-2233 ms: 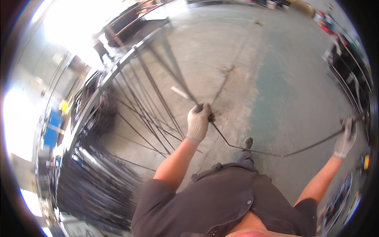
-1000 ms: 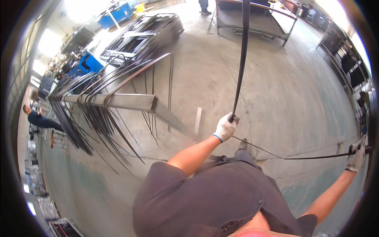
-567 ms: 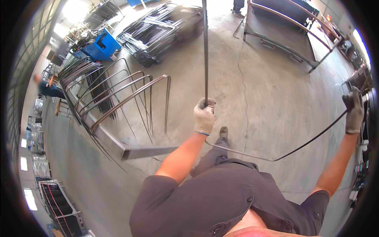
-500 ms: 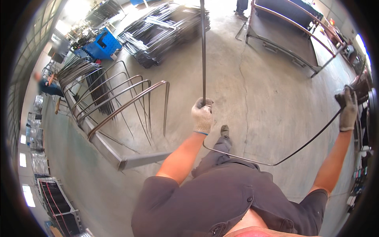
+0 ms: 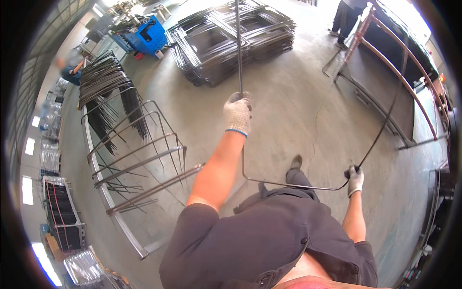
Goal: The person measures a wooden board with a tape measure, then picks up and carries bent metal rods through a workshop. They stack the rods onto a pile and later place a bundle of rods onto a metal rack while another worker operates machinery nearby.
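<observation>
A long, dark metal rod bent into a U [image 5: 293, 185] spans the space before my body, its crossbar low near my waist. My left hand [image 5: 237, 114], in a pale knitted glove with a blue cuff, is closed around the left leg, which rises out of the top of view. Near the right bend, my gloved right hand [image 5: 355, 180] grips the other leg, which slants up and to the right. Both sets of fingers are wrapped round the metal. Left of my left arm, several similar bent rods [image 5: 168, 151] hang on a rack [image 5: 119, 219].
Stacked metal frames [image 5: 233, 60] stand ahead on the concrete floor, with a blue machine [image 5: 149, 36] behind to the left. A metal cart [image 5: 380, 86] with curved rails is at the far right. One person [image 5: 72, 67] stands beyond the rack, another [image 5: 344, 21] beside the cart.
My right hand has moved inward and down along the rod, toward its bend. My left hand is slightly higher. The view has turned, shifting the cart and frame stack rightward.
</observation>
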Available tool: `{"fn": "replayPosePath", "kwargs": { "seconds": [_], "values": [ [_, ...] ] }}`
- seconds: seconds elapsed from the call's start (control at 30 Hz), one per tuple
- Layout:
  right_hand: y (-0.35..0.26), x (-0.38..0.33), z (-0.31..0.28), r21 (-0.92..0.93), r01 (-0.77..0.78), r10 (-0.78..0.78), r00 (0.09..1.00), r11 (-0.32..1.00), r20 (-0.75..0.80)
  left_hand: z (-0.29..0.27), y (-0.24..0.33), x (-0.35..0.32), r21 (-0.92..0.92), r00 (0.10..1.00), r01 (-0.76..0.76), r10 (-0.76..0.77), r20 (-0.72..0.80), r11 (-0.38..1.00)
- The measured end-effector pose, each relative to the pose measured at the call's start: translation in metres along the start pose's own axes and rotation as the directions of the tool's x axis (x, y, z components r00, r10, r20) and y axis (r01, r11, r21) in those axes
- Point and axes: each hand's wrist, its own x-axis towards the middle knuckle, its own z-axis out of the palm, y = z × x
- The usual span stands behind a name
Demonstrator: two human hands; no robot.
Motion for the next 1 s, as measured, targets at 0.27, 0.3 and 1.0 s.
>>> {"fn": "replayPosePath", "kwargs": {
  "seconds": [0.27,0.3,1.0],
  "values": [
    [-0.040,0.183,0.198,-0.065,-0.038,0.049,0.983,0.997,0.178,0.010,-0.018,0.198,0.206,0.971,-0.084,0.127,-0.204,0.975],
    [-0.053,0.208,0.221,-0.067,-0.063,0.074,0.981,0.996,0.177,0.018,-0.014,0.206,0.263,0.971,-0.016,0.077,-0.225,0.965],
    [-0.231,0.459,0.716,-0.606,0.312,-0.163,0.943,0.732,0.288,-0.131,-0.098,0.543,0.271,0.756,0.279,-0.037,-0.653,0.921]
  ]
}}
